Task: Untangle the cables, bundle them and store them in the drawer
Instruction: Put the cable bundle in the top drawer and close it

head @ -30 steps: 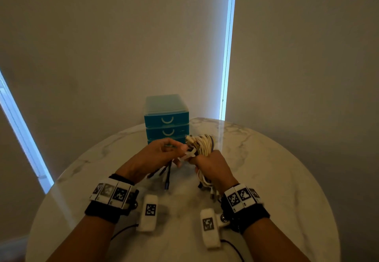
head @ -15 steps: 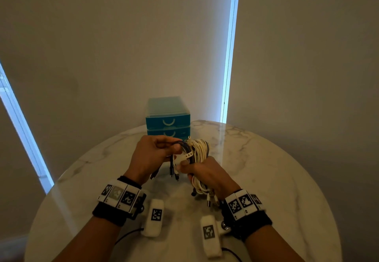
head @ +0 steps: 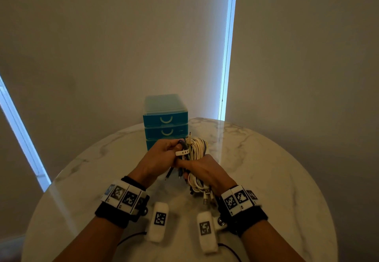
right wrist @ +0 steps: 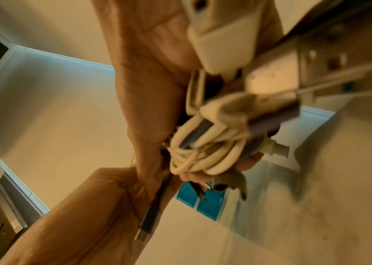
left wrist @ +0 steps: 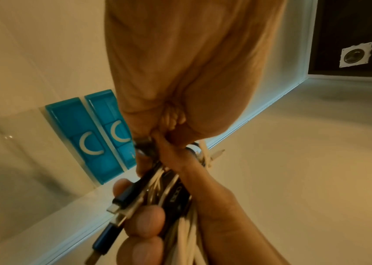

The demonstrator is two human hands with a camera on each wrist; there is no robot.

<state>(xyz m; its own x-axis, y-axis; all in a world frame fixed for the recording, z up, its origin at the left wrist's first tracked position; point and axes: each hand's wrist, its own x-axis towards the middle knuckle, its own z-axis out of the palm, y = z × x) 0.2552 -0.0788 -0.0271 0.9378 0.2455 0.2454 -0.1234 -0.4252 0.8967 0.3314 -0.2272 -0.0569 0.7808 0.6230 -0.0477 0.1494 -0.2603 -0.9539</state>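
White cable bundle (head: 198, 151) | gripped by right hand (head: 207, 171) | left hand (head: 159, 158) fingers pinch dark cable (head: 183, 143) | above marble table (head: 266, 169)

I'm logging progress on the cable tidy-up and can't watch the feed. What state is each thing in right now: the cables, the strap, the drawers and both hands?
cable bundle: coiled, gripped in both hands above the table, plug ends dangling.
white strap: at the bundle, tail sticking out; whether fastened, cannot tell.
teal drawer unit: visible drawers closed.
left hand: curled round the bundle.
right hand: curled round the bundle.
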